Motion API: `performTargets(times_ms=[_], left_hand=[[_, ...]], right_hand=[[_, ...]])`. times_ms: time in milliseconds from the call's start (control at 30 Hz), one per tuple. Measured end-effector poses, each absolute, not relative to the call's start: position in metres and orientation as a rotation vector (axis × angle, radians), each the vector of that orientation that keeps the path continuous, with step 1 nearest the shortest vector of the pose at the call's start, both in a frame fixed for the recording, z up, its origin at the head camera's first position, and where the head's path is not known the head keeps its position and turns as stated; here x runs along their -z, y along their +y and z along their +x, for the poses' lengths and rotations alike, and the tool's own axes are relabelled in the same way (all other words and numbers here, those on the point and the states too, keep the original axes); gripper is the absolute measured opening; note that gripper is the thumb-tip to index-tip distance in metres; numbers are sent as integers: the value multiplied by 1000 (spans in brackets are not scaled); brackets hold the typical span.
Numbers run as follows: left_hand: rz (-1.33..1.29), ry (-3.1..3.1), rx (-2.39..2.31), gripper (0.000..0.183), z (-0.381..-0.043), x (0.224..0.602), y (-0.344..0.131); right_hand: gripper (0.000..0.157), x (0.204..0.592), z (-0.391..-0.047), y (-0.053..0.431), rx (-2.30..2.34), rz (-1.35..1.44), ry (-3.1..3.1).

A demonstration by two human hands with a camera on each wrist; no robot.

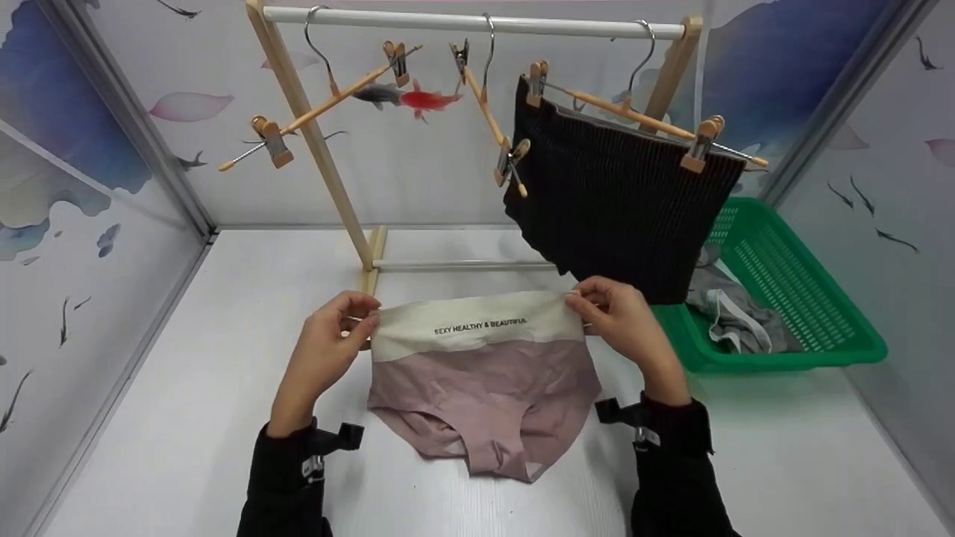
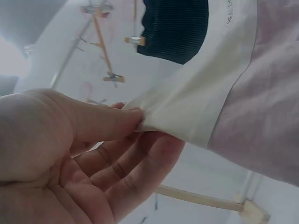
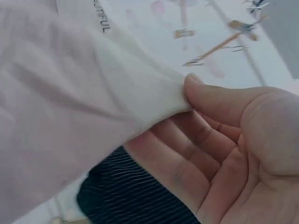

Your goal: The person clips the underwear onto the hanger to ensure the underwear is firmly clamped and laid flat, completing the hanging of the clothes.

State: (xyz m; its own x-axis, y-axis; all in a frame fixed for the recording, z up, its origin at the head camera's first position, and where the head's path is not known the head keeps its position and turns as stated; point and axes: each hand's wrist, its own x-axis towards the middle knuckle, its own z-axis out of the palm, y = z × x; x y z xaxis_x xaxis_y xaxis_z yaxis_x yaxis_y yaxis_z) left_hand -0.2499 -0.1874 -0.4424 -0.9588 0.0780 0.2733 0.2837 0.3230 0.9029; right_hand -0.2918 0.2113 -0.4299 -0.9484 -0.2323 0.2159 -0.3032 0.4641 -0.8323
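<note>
A pair of pink underpants (image 1: 485, 380) with a wide cream waistband and dark printed lettering hangs stretched between both hands, over the white table. My left hand (image 1: 328, 347) pinches the left end of the waistband between thumb and fingers. At the opposite end, my right hand (image 1: 623, 321) pinches the other corner the same way. Close up in the left wrist view, the thumb presses the cream band (image 2: 187, 98) against the fingers. In the right wrist view the band (image 3: 145, 84) is drawn taut to the thumb tip.
A wooden rack with a white rail (image 1: 477, 22) stands behind. It carries two bare clip hangers (image 1: 321, 112) (image 1: 485, 112) and one holding a black ribbed garment (image 1: 619, 194). To the right, a green basket (image 1: 813, 291) holds grey clothing (image 1: 735, 313).
</note>
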Motion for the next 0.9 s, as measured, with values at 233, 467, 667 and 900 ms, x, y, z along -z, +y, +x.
performTargets(times_ms=[233, 467, 667, 900], left_hand=[[-285, -2495, 1272, 11, -272, 481, -177], [-339, -2521, 947, 11, -279, 502, -167], [-354, -2497, 898, 14, -277, 504, -163], [-433, -2418, 843, 29, -270, 487, -154]], right_hand=[[13, 461, -312, 202, -1453, 442, -2705], [12, 478, -317, 196, -1301, 439, -2755], [19, 477, -314, 194, -1200, 447, -2794], [32, 459, -305, 192, -1175, 520, -2763]])
